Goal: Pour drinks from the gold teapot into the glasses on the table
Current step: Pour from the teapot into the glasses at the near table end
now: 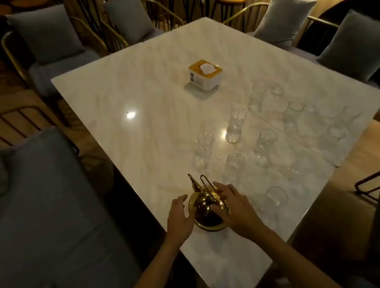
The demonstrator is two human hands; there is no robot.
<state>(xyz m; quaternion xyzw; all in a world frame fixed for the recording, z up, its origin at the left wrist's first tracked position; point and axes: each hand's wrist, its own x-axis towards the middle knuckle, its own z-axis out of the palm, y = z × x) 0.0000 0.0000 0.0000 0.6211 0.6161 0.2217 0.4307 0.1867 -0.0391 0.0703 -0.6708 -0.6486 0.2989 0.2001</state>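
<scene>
The gold teapot [207, 209] stands on its saucer near the six o'clock edge of the bench [145, 83], with the spout tipped toward eleven o'clock and the tall handle standing over the lid. The right hand [231, 204] lies over the pot from three o'clock, fingers draped on the lid and handle side; whether this grip has closed I cannot tell. The left hand [179, 215] sits just beside the pot at nine o'clock, fingers relaxed and released. The right looks nearer the handle. The glasses [235, 164] stand from one to two o'clock of the pot, all seemingly unfilled.
</scene>
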